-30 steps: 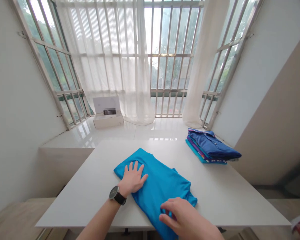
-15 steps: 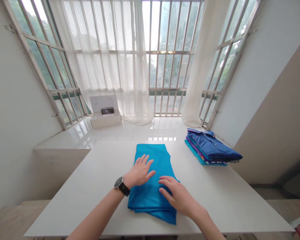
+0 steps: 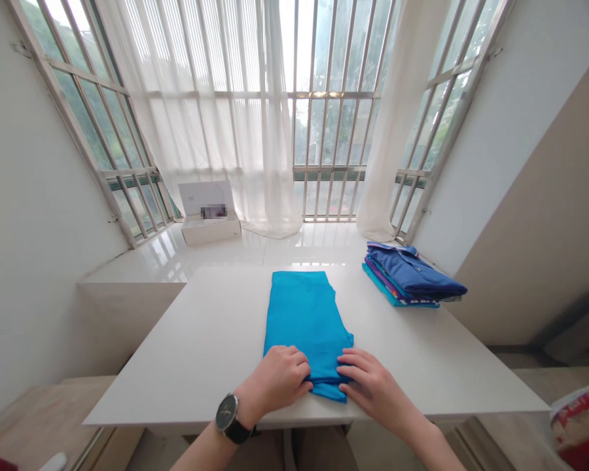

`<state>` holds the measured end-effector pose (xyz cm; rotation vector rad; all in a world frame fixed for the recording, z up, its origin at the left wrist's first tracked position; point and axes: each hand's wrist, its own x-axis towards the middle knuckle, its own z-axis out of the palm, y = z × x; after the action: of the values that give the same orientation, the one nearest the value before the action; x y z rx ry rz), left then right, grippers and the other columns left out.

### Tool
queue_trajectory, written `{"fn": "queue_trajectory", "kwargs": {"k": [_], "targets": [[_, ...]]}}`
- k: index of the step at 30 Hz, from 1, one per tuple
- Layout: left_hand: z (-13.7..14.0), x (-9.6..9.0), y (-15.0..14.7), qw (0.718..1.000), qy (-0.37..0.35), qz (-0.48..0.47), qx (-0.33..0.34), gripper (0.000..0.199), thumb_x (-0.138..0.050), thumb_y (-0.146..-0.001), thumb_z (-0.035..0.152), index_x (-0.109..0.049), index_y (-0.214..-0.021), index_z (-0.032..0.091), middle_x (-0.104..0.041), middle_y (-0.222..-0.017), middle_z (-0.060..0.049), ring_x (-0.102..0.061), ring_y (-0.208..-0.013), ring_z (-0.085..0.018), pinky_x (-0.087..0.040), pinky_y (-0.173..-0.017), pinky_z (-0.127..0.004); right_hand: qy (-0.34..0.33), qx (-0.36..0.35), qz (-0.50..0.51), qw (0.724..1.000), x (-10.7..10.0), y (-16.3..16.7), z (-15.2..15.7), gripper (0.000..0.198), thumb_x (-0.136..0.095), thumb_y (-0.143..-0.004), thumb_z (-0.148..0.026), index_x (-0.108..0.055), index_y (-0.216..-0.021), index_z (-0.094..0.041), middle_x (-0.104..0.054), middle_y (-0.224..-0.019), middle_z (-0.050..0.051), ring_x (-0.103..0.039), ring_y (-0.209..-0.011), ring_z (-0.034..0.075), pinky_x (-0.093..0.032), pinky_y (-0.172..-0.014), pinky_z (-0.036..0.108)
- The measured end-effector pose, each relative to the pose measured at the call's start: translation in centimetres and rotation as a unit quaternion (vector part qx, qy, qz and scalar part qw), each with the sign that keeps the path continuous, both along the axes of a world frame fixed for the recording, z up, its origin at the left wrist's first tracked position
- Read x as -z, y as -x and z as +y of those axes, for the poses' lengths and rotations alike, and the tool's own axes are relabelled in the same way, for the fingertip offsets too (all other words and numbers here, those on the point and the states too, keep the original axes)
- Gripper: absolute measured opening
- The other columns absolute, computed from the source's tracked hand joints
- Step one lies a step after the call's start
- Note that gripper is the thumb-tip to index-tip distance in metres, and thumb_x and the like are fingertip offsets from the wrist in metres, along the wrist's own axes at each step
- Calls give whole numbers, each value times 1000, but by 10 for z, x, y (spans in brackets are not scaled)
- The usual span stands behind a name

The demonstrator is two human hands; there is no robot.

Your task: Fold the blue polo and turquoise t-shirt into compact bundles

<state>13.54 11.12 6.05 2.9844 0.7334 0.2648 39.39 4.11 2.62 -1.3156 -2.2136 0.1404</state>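
Note:
A bright blue folded garment, shaped like a pair of pants, lies lengthwise on the white table. Its near end shows stacked fold layers, with a loose corner sticking out below. My left hand, with a black watch on the wrist, curls its fingers over the near left end of the cloth. At the near right corner, my right hand has its bent fingers on top of the cloth and its thumb at the lower layer, closed on the edge. The fabric under both palms is hidden.
The white table reaches a glossy window ledge. A stack of folded clothes, with a dark blue collared shirt on top, sits at the right. An open white box stands on the ledge. Sheer curtains hang before barred windows.
Both hands have moved from lying spread over the garment to its near end, where the fingers have closed on the cloth. The view has tilted down, showing the table's front edge.

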Motion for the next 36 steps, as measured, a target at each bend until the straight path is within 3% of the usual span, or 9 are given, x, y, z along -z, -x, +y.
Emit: {"fn": "queue_trajectory", "kwargs": {"k": [4, 12, 15, 19, 24, 28, 31, 33, 36], "targets": [[-3, 3, -8, 998, -50, 24, -4, 19, -50, -95, 18, -62, -80, 17, -68, -85, -6, -64, -81, -20, -47, -66, -28, -31, -14, -29, 999, -8, 8, 3, 21, -59, -92, -27, -70, -109, -26, -73, -109, 7, -64, -109, 24, -53, -97, 43], [6, -3, -8, 986, 25, -76, -145, 13, -45, -98, 21, -58, -99, 20, -68, -86, -2, -65, -79, -19, -47, -68, -28, 60, -20, -41, 997, -25, 27, 30, 25, -48, -96, -28, -69, -110, -27, -73, -106, 5, -67, -95, 20, -54, -84, 34], [-12, -7, -6, 988, -39, -117, -96, 13, -44, -100, 22, -57, -96, 20, -67, -93, -4, -62, -88, -20, -47, -76, -32, 84, -10, -2, 996, -28, 20, 42, 26, -45, -96, -26, -68, -109, -27, -73, -103, 3, -68, -92, 18, -54, -81, 31], [-40, -2, -15, 996, -68, -56, -4, 15, -55, -97, 30, -56, -87, 19, -65, -87, -3, -62, -81, -20, -46, -69, -31, 92, -6, 17, 996, -34, 15, 52, 24, -48, -95, -28, -68, -106, -25, -73, -99, 3, -67, -89, 18, -52, -80, 30], [-40, 8, -34, 996, -85, -6, -8, 8, -56, -93, 20, -55, -86, 18, -66, -87, -5, -61, -79, -21, -45, -66, -32, 83, 7, 10, 996, -43, 20, 58, 22, -48, -95, -31, -69, -101, -24, -71, -94, 3, -65, -83, 18, -50, -76, 30], [-29, 6, -40, 993, -121, -18, -6, 10, -52, -91, 9, -56, -86, 17, -65, -84, -4, -60, -88, -22, -46, -78, -37, 86, 11, 1, 996, -45, 21, 61, 20, -50, -94, -29, -69, -99, -24, -71, -93, 3, -65, -83, 18, -49, -75, 29], [-23, 6, -43, 984, -149, -81, -45, 12, -52, -89, 8, -60, -91, 17, -63, -113, -10, -52, -117, -27, -41, -97, -45, 86, 11, 2, 996, -46, 20, 62, 21, -49, -95, -29, -69, -98, -24, -71, -91, 3, -65, -82, 17, -49, -74, 28], [-19, 9, -45, 976, -159, -126, -76, 15, -53, -88, 7, -62, -92, 18, -47, -140, -12, -34, -137, -33, -35, -106, -52, 86, 9, 1, 996, -47, 19, 62, 21, -49, -96, -29, -69, -97, -24, -71, -89, 3, -65, -80, 17, -49, -73, 28], [-11, 15, -46, 977, -129, -141, -96, 14, -54, -87, 7, -63, -87, 17, -31, -154, -10, -24, -143, -36, -34, -108, -55, 86, 6, -2, 996, -51, 19, 61, 19, -51, -95, -27, -69, -99, -25, -71, -92, 3, -66, -83, 18, -49, -75, 28]]}}
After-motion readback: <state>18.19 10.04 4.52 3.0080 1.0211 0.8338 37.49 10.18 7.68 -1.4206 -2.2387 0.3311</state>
